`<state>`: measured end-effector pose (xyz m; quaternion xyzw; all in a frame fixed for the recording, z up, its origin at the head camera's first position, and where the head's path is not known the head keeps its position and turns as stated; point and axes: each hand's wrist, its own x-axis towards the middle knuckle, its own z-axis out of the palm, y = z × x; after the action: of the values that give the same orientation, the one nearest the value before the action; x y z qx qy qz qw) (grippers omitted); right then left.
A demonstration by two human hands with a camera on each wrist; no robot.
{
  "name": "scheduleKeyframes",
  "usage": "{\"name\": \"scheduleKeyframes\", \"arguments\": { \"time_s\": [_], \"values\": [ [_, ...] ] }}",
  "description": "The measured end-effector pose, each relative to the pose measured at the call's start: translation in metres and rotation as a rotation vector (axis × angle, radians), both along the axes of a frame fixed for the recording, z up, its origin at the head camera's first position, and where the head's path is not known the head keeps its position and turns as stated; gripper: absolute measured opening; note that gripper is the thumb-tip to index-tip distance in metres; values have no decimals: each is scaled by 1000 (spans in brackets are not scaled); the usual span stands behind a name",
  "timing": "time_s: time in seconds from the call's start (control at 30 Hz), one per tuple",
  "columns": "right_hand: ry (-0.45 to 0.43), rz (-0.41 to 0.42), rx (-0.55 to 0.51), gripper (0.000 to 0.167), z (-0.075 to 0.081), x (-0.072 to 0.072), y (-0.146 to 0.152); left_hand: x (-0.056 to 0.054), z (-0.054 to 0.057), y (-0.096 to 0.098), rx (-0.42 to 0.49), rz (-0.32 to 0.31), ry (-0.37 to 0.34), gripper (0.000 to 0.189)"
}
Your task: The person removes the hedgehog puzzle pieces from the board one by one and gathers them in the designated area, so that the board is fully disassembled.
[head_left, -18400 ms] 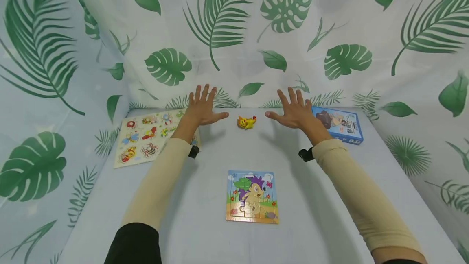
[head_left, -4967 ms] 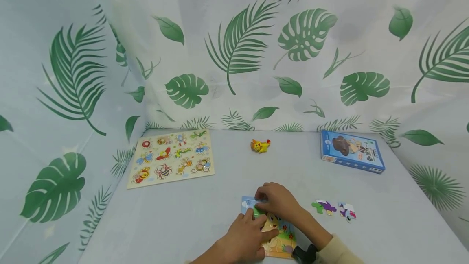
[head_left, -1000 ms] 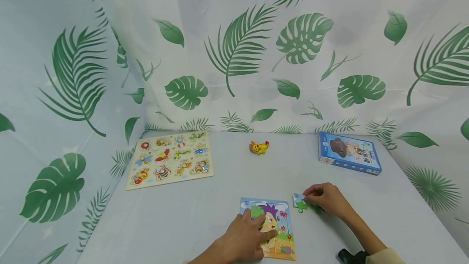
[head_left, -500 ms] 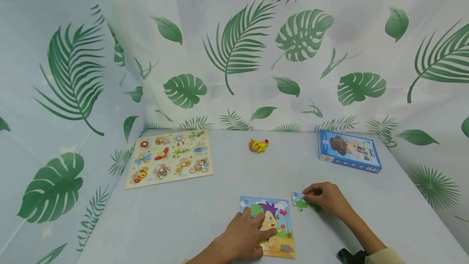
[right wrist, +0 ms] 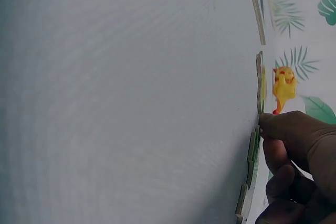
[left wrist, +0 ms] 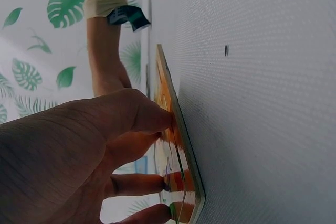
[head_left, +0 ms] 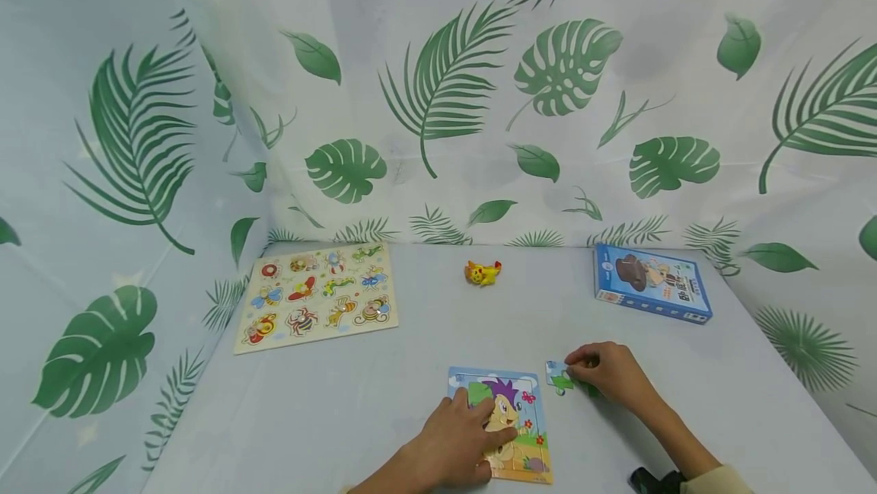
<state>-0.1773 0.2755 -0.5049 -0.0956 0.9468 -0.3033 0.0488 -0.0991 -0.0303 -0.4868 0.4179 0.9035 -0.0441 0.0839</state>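
Observation:
A jigsaw puzzle (head_left: 530, 433) in a shallow board, with a purple-haired hedgehog picture, lies at the front middle of the table in the head view. My left hand (head_left: 452, 441) rests on its left part with fingers spread; in the left wrist view its thumb (left wrist: 152, 116) touches the board near its edge. Just right of the board lies a blue and green puzzle piece (head_left: 558, 377). My right hand (head_left: 613, 376) pinches at this piece's right side with thumb and forefinger. More green shows under that hand, and the right wrist view has several piece edges (right wrist: 252, 150) in a row.
A wooden insect puzzle board (head_left: 318, 296) lies at the back left. The small yellow toy animal (head_left: 483, 273) is at the back middle, and a blue box (head_left: 651, 283) at the back right. Leaf-print cloth (head_left: 438, 98) hangs behind the table.
Since 5.0 s ago my right hand has left the board for the loose pieces at its right; the purple-hair and butterfly pieces now sit in the board. Over the last second, almost nothing moves.

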Motion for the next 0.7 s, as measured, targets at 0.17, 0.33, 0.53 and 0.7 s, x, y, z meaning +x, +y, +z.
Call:
{"name": "scheduleKeyframes", "arguments": {
  "time_s": [0.17,0.33,0.53,0.7],
  "values": [
    [-3,24,-1,8,2,0,0,0,-1,0,12,-4,19,59],
    [15,49,10,13,7,-1,2,1,-2,-1,20,-7,24,59],
    [77,45,-12,20,16,5,-6,0,-2,-1,14,-20,27,58],
    [88,121,-50,20,18,18,-24,0,-1,-1,-5,-21,19,58]
  ]
}}
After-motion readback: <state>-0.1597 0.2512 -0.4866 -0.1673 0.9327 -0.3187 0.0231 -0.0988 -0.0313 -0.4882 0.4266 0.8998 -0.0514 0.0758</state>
